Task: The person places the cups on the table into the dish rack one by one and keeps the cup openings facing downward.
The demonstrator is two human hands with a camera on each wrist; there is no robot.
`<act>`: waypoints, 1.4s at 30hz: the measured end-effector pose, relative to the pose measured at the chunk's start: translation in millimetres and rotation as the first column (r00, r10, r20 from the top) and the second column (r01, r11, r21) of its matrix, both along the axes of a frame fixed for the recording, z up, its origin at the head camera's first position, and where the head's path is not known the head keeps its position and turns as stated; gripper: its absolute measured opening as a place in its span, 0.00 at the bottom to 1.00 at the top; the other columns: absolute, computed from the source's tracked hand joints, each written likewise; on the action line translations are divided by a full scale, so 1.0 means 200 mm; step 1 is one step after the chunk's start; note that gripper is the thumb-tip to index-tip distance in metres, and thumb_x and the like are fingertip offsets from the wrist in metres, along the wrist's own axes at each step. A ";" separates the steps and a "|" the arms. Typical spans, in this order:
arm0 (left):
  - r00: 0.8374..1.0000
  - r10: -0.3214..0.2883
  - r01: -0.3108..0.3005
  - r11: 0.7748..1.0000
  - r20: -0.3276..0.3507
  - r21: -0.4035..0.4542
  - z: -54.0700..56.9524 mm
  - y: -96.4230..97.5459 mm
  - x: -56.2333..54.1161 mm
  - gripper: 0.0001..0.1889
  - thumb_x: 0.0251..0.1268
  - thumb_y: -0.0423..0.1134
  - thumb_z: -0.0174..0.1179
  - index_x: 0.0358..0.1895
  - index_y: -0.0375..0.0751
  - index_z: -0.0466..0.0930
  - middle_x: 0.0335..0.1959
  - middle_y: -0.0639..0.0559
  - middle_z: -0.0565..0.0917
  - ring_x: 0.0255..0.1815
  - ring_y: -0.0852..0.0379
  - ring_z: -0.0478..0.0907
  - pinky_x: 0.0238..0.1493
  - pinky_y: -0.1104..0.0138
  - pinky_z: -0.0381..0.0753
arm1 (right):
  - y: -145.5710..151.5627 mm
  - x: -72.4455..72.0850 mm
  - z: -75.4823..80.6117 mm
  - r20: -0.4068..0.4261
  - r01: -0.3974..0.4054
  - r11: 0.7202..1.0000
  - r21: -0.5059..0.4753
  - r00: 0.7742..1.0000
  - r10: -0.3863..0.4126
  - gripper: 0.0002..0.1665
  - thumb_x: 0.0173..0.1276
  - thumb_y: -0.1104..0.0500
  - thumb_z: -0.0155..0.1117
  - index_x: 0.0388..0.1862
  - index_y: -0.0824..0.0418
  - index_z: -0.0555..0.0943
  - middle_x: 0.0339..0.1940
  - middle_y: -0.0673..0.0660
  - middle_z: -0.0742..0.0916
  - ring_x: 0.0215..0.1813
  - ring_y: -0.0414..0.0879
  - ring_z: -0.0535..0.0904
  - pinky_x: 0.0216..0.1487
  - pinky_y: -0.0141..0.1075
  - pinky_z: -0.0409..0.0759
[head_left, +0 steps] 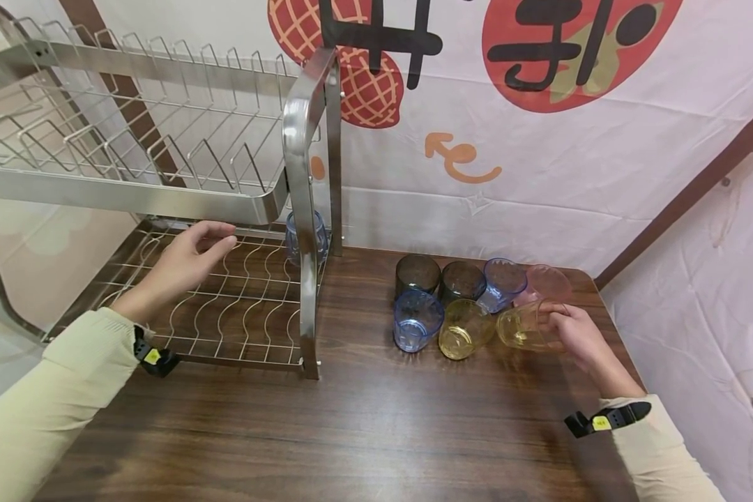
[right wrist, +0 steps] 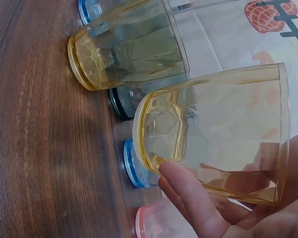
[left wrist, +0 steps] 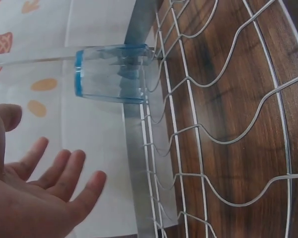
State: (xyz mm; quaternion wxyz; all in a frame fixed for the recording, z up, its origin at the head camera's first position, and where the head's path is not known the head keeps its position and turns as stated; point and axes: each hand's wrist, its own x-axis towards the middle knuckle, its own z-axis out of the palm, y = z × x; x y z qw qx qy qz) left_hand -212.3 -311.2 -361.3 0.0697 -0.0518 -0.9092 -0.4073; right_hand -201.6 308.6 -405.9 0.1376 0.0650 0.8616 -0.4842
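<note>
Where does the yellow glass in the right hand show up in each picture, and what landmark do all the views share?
Head: the yellow glass is right of centre, below mid-height, in the right hand.
Left wrist: not in it.
Right wrist: large, from the centre toward the right edge.
Shared landmark: the red latticed print, upper middle in head, left edge in left wrist, top right in right wrist.

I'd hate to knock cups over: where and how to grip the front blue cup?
Probably grip the blue cup round its outer wall, from the front left: it stands upright, that side is free, with a yellow cup close on its right, a dark cup behind.
</note>
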 end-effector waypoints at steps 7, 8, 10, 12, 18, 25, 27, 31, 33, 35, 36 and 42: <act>0.999 -0.008 0.012 0.995 0.047 -0.096 0.05 -0.02 0.05 0.25 0.81 0.52 0.51 0.65 0.35 0.74 0.60 0.34 0.80 0.57 0.47 0.76 0.50 0.63 0.71 | -0.01 0.00 0.02 0.001 -0.031 1.000 -0.004 1.000 0.031 0.29 0.78 0.64 0.38 0.73 0.78 0.60 0.71 0.78 0.68 0.68 0.65 0.68 0.50 0.43 0.83; 0.999 -0.015 0.020 0.994 0.050 -0.107 0.06 -0.02 0.06 0.24 0.80 0.52 0.51 0.64 0.35 0.75 0.59 0.33 0.81 0.55 0.46 0.76 0.49 0.63 0.72 | -0.01 0.00 0.02 -0.001 -0.035 0.999 -0.003 0.999 0.035 0.29 0.78 0.64 0.38 0.73 0.78 0.60 0.71 0.78 0.68 0.68 0.66 0.68 0.51 0.44 0.83; 0.998 -0.030 0.037 0.993 0.062 -0.109 0.08 -0.03 0.07 0.24 0.80 0.51 0.51 0.63 0.35 0.76 0.56 0.33 0.82 0.49 0.49 0.79 0.45 0.65 0.75 | -0.01 0.00 0.02 -0.003 -0.042 0.999 0.002 0.999 0.042 0.29 0.78 0.64 0.38 0.73 0.78 0.60 0.71 0.78 0.68 0.68 0.66 0.68 0.52 0.45 0.83; 0.997 -0.041 0.048 0.995 0.073 -0.092 0.09 -0.03 0.08 0.23 0.80 0.50 0.52 0.63 0.34 0.77 0.55 0.32 0.82 0.42 0.58 0.81 0.40 0.70 0.78 | -0.01 -0.01 0.02 -0.005 -0.043 0.999 0.005 0.999 0.043 0.29 0.78 0.63 0.39 0.73 0.78 0.60 0.71 0.78 0.68 0.67 0.66 0.69 0.52 0.44 0.83; 0.985 -0.065 0.072 0.997 0.161 -0.037 0.12 -0.05 0.11 0.26 0.81 0.50 0.51 0.65 0.30 0.73 0.54 0.31 0.83 0.37 0.75 0.79 0.38 0.75 0.82 | -0.02 -0.01 0.02 -0.006 -0.035 0.999 -0.018 0.999 0.035 0.29 0.80 0.62 0.40 0.73 0.77 0.60 0.69 0.77 0.71 0.58 0.57 0.77 0.46 0.38 0.84; 0.959 -0.100 0.131 0.986 0.264 -0.101 0.17 -0.08 0.14 0.23 0.81 0.48 0.53 0.64 0.32 0.73 0.54 0.34 0.84 0.40 0.63 0.83 0.38 0.70 0.84 | -0.02 -0.01 0.02 -0.008 -0.037 0.998 -0.054 0.999 0.037 0.27 0.79 0.63 0.41 0.72 0.76 0.60 0.68 0.75 0.70 0.57 0.53 0.77 0.46 0.37 0.83; 0.953 -0.115 0.153 0.981 0.281 -0.119 0.19 -0.07 0.15 0.23 0.81 0.48 0.53 0.64 0.32 0.73 0.54 0.34 0.84 0.42 0.59 0.84 0.39 0.69 0.84 | -0.02 -0.01 0.02 -0.012 -0.040 0.997 -0.066 0.999 0.040 0.27 0.79 0.64 0.41 0.72 0.76 0.60 0.69 0.75 0.69 0.57 0.51 0.76 0.47 0.36 0.83; 0.946 -0.143 0.191 0.971 0.291 -0.144 0.22 -0.07 0.19 0.22 0.81 0.47 0.53 0.64 0.32 0.74 0.52 0.35 0.85 0.42 0.56 0.84 0.39 0.69 0.84 | -0.02 -0.01 0.02 -0.026 -0.045 0.996 -0.071 0.999 0.043 0.26 0.79 0.65 0.43 0.71 0.76 0.62 0.70 0.75 0.69 0.54 0.45 0.76 0.46 0.36 0.84; 0.949 -0.154 0.201 0.968 0.276 -0.151 0.23 -0.07 0.21 0.20 0.80 0.45 0.54 0.63 0.32 0.75 0.51 0.37 0.85 0.40 0.59 0.84 0.38 0.69 0.84 | -0.02 -0.01 0.03 -0.033 -0.042 0.997 -0.064 0.999 0.040 0.25 0.78 0.65 0.43 0.70 0.75 0.63 0.70 0.74 0.70 0.54 0.44 0.75 0.46 0.36 0.83; 0.954 -0.166 0.210 0.964 0.248 -0.164 0.24 -0.06 0.24 0.18 0.79 0.42 0.56 0.62 0.34 0.76 0.51 0.39 0.85 0.37 0.63 0.83 0.36 0.69 0.84 | -0.02 0.00 0.03 -0.036 -0.038 0.998 -0.058 0.999 0.036 0.25 0.79 0.64 0.44 0.70 0.74 0.63 0.70 0.74 0.70 0.55 0.45 0.75 0.45 0.36 0.83; 0.956 -0.170 0.213 0.962 0.238 -0.170 0.24 -0.06 0.25 0.18 0.79 0.42 0.56 0.62 0.34 0.76 0.51 0.40 0.85 0.37 0.64 0.82 0.36 0.69 0.83 | -0.02 0.00 0.03 -0.037 -0.037 0.998 -0.057 0.999 0.035 0.24 0.79 0.64 0.44 0.69 0.74 0.64 0.70 0.74 0.70 0.56 0.46 0.74 0.45 0.36 0.82; 0.958 -0.176 0.227 0.949 0.228 -0.221 0.29 -0.03 0.31 0.18 0.78 0.43 0.57 0.62 0.38 0.77 0.51 0.45 0.86 0.41 0.67 0.80 0.38 0.69 0.78 | -0.03 -0.01 0.05 -0.035 -0.031 0.996 -0.084 0.999 0.028 0.21 0.80 0.63 0.43 0.67 0.71 0.64 0.71 0.71 0.69 0.62 0.54 0.71 0.45 0.36 0.82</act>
